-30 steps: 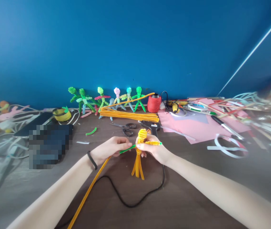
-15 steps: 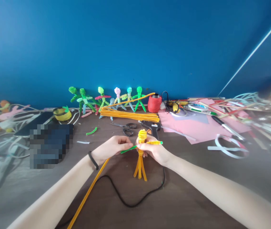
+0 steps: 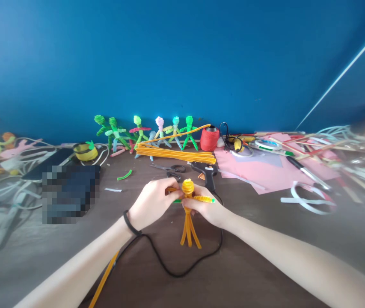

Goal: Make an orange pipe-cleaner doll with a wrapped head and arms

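A yellow-orange pipe-cleaner figure (image 3: pixel 188 187) with a coiled head stands upright between my hands, its loose strands (image 3: pixel 189 231) hanging down. My right hand (image 3: pixel 206 207) pinches its middle, just below the head. One wrapped arm of the figure sticks out to the right, with a green tip (image 3: pixel 213 200). My left hand (image 3: pixel 155 199) is closed at the other side, fingers pinched on an orange pipe cleaner (image 3: pixel 171 189) beside the green arm (image 3: pixel 177 200). The long orange tail (image 3: pixel 103 278) of a pipe cleaner runs beneath my left forearm; its link to the pinched part is hidden.
Scissors (image 3: pixel 169 168) and a black glue gun (image 3: pixel 207 171) lie just beyond my hands, the cable (image 3: pixel 182 275) looping in front. Behind are an orange pipe-cleaner bundle (image 3: pixel 176 153), several finished figures (image 3: pixel 189 130) and red string (image 3: pixel 209 139). Pink paper (image 3: pixel 246 171) lies right.
My left hand has turned over and lifted the orange pipe cleaner up to the figure's green arm. My right hand keeps its pinch on the figure, whose head now tips slightly toward me.
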Demonstrator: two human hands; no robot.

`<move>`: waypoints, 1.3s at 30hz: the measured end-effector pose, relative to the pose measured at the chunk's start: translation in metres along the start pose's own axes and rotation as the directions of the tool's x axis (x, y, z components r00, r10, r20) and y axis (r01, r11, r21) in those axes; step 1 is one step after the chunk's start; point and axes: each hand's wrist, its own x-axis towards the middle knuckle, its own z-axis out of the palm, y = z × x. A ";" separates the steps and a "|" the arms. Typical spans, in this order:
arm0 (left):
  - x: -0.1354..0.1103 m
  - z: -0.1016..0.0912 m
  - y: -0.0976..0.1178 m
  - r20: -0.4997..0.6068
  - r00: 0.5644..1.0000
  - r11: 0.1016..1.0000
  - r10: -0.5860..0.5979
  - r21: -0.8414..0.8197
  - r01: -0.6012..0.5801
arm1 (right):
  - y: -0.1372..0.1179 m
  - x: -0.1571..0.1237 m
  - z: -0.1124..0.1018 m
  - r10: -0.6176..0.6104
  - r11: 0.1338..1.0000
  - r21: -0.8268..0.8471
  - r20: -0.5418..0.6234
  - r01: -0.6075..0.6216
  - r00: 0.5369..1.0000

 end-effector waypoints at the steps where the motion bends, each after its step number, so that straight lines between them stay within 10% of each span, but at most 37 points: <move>1: -0.001 0.000 0.002 -0.019 1.000 1.000 0.007 0.029 -0.006 | 0.000 0.000 0.001 -0.009 1.000 0.000 -0.005 0.009 1.000; 13: -0.020 0.022 0.020 -0.224 0.974 0.994 0.019 -0.101 -0.043 | 0.004 0.004 -0.005 0.036 0.978 0.209 -0.228 0.013 0.973; 20: -0.021 0.035 0.020 -0.117 0.983 0.930 -0.143 -0.356 0.094 | -0.003 0.002 -0.004 0.069 0.907 0.421 -0.151 0.001 0.986; 39: -0.005 0.034 -0.007 -0.201 0.957 0.927 -0.210 -0.352 0.130 | -0.002 0.002 -0.011 0.066 0.789 0.612 -0.011 -0.045 0.998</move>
